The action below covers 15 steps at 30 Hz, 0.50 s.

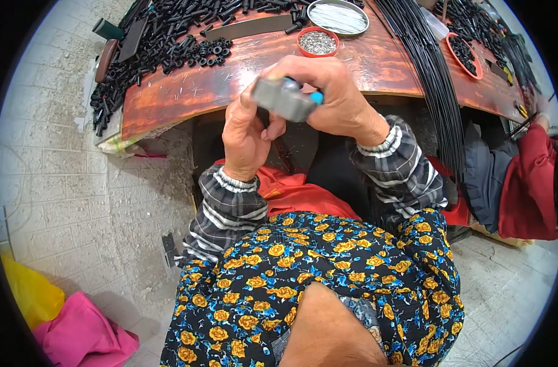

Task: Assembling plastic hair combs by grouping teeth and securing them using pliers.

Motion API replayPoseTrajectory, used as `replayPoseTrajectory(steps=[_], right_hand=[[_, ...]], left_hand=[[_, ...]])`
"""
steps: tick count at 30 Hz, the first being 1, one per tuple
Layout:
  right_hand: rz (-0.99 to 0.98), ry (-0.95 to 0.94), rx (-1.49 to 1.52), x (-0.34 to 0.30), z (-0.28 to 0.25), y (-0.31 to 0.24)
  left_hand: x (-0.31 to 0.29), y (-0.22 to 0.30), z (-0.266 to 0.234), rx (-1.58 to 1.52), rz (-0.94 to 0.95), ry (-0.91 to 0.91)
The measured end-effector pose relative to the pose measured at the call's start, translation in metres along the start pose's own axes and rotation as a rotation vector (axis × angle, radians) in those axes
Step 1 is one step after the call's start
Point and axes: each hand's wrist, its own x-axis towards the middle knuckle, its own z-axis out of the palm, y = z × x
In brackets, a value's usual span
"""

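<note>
My right hand is closed round a tool with a thick grey metal head and a bit of bright blue at its handle end. Motion blurs the tool, so its exact kind is unclear. Close by on the left, my left hand has its fingers curled and pressed together beside the metal head. Whatever those fingers pinch is hidden or too small to name. Both hands are raised above my lap, just in front of the table's near edge.
The reddish wooden table bears a heap of black tubular parts, a red bowl of small metal pieces and a round tray of thin white rods. Long black rods hang over its edge. Another person's red sleeve shows right.
</note>
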Motion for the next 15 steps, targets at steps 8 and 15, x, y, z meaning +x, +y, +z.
replayPoseTrajectory(steps=[8, 15], right_hand=[[0.273, -0.138, -0.286, -0.002, -0.004, -0.004], [0.284, -0.344, -0.694, -0.027, -0.006, -0.002]], left_hand=[[0.001, 0.014, -0.002, 0.000, -0.063, 0.194], [-0.002, 0.022, -0.006, 0.062, -0.091, 0.328]])
